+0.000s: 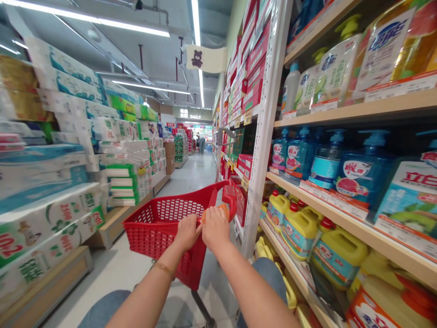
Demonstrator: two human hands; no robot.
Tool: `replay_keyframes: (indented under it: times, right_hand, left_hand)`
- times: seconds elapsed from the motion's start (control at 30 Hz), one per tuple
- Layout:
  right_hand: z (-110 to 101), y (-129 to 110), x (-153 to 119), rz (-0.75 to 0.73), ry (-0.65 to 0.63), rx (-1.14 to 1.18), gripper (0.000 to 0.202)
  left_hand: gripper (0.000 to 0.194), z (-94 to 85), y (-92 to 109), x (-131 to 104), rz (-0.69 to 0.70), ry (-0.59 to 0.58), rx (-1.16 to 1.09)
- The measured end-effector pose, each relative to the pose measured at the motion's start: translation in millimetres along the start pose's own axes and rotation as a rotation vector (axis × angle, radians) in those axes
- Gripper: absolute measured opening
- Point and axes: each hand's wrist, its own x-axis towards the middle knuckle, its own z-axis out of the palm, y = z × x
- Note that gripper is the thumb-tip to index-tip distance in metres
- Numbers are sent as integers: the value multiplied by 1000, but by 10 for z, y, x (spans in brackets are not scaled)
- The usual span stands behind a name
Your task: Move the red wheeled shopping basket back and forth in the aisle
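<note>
1. Red shopping cart [153, 234]: located ahead of the person, in the aisle. The basket extends forward and left from the grip; its exact long axis cannot be confirmed at this angle.
2. Handle [232, 202]: slants from near-left to far-right, its far end beside the shelving.
3. Left hand [185, 231]: closed on the near-left portion of the handle; the nearer hand to the basket body.
4. Right hand [215, 228]: closed on the handle at the orange section [224, 209], just beside the left hand.
5. Shelving [341, 109]: right of the cart, holding bottles [358, 168].
6. Paper packs [73, 205]: stacked left of the cart.
</note>
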Motion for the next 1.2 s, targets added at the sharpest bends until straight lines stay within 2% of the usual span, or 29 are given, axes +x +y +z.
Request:
replay_keyframes:
  times: [0.07, 0.13, 0.27, 0.33, 0.4, 0.47, 0.53, 0.63, 0.73, 0.8, 0.87, 1.03, 1.1, 1.2]
  right_hand:
    - [31, 41, -48, -70, 2, 23, 46]
    - [6, 158, -65, -72, 20, 44, 43]
    - [-43, 383, -36, 76, 69, 23, 38]
    - [13, 389, -37, 137, 72, 8, 38]
    - [117, 326, -67, 128, 43, 13, 39]
    - [217, 253, -112, 48, -5, 37, 41]
    - [262, 239, -146, -48, -43, 68, 42]
    - [211, 382, -143, -70, -23, 75, 41]
    - [152, 567, -99, 47, 60, 24, 40]
    - [189, 582, -81, 119, 89, -5, 41]
    - [291, 477, -89, 134, 68, 0, 41]
    - [544, 129, -176, -97, -88, 117, 42]
    - [561, 155, -180, -162, -107, 143, 42]
    - [551, 338, -120, -147, -77, 141, 40]
  left_hand:
    - [34, -25, -50, -22, 19, -46, -38]
    - [38, -47, -183, -74, 6, -83, -49]
    - [43, -45, -393, -179, -73, -155, -43]
    - [44, -21, -344, -200, -99, -180, -57]
    - [44, 7, -211, -200, -117, -180, -57]
    - [44, 25, -83, -193, -125, -166, -53]
    - [43, 26, -43, -198, -98, -163, -61]
    - [44, -5, -206, -248, -69, -174, -40]
    - [49, -47, -471, -331, -122, -176, 39]
    - [51, -58, -566, -371, -144, -179, 68]
    - [51, -53, -554, -384, -164, -178, 89]
    - [51, -66, -425, -386, -172, -194, 58]
    - [51, -112, -519, -434, -176, -216, 41]
    - [46, -194, -803, -565, -227, -213, 100]
